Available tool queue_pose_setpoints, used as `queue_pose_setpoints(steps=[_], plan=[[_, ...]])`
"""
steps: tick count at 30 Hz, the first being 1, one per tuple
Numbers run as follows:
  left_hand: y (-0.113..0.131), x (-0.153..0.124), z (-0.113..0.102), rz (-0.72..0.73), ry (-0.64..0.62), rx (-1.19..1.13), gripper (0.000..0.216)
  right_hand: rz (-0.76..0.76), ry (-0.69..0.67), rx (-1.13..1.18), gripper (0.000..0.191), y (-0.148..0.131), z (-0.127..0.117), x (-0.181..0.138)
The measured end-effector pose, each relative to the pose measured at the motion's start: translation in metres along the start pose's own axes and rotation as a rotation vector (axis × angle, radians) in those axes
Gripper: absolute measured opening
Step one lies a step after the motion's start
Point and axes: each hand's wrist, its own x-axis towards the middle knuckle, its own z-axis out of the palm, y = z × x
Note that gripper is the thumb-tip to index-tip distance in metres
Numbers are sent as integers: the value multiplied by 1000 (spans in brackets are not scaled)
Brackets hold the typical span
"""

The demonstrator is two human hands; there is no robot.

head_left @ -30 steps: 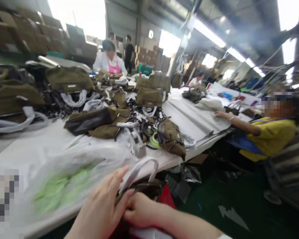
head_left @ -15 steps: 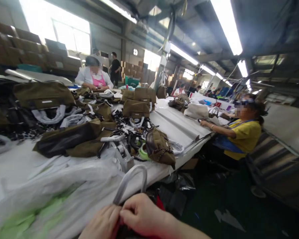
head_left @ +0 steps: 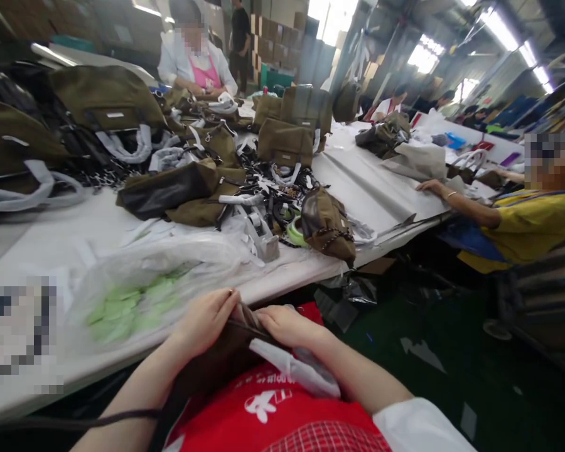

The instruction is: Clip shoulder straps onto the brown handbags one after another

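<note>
A dark brown bag (head_left: 216,367) lies on my lap over a red apron (head_left: 282,414). My left hand (head_left: 206,319) grips the bag's top edge with its fingers curled. My right hand (head_left: 287,326) pinches the same edge just to the right, close to the left hand. A white wrapped handle (head_left: 294,370) of the bag hangs down below my right wrist. A clear plastic bag with pale green pieces (head_left: 141,295) lies on the white table (head_left: 42,245) just beyond my hands.
Olive-brown bags (head_left: 327,223), black straps and a tape dispenser (head_left: 263,242) cover the table. A person in yellow (head_left: 522,223) sits at the right with an arm on the table. Another person in white and pink (head_left: 195,59) sits at the far end. Dark floor lies to the right.
The view has tilted down, so my lap and red apron now show. The bag's white handle, standing up before, now hangs down on my lap. Both hands stay on the bag.
</note>
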Motion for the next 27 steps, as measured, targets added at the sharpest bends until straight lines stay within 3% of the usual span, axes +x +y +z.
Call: queue_pose_setpoints(steps=[3, 7, 12, 16, 23, 27], plan=[[-20, 16, 30, -77, 11, -43, 48, 90, 65, -20, 31, 20, 12, 3], [-31, 16, 50, -69, 2, -195, 51, 80, 290, -5, 24, 37, 0, -6], [-37, 19, 51, -126, -15, -401, 48, 89, 392, 76, 19, 53, -21, -11], [-42, 20, 52, -127, -5, -440, 45, 90, 497, 84, 19, 64, -30, -9], [-46, 18, 54, -141, 21, -446, 45, 273, 678, -212, 19, 94, -72, 5], [-44, 18, 52, -133, 21, -435, 46, 324, 684, -299, 29, 105, -88, 14]])
